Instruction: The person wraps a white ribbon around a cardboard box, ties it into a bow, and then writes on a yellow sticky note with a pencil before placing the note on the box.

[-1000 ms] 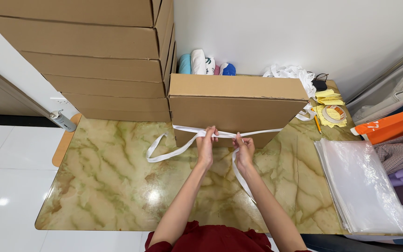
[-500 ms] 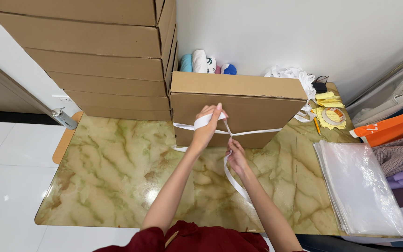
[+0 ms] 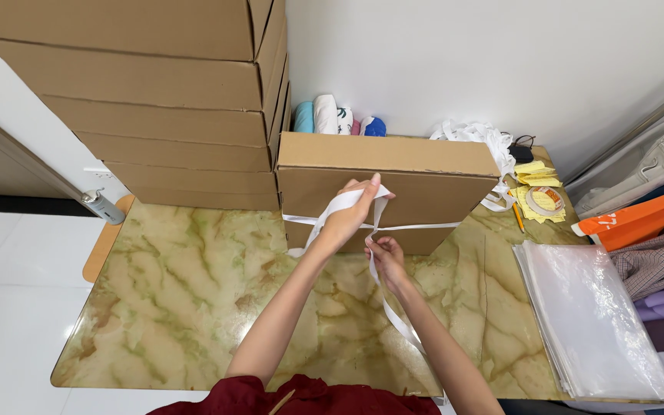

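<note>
Where it crosses the front face of the cardboard box (image 3: 384, 178), the white strap (image 3: 416, 227) runs flat and taut, wrapped round the box, which stands on edge at the back of the marbled tabletop (image 3: 186, 307), against the wall and just beside a tall stack of flat cartons (image 3: 132, 100). Left hand (image 3: 351, 215): raised before the box face, fingers closed on one loose end of the strap, which drapes over them and falls leftward to the table. Right hand (image 3: 382, 253): lower, just below the crossing point, pinching the other end, whose tail trails down across the tabletop toward the person. Handling, by judgement: strap appears thin, limp and light, somewhat slick, likely to slide through a loose pinch; best held close to the crossing, where tension is kept. Box appears stiff but probably light, liable to tip or shift if pulled hard. Nearby: clear plastic sleeves (image 3: 593, 315) at right, a tape roll (image 3: 545, 200) on yellow slips, folded cloth behind the box.
</note>
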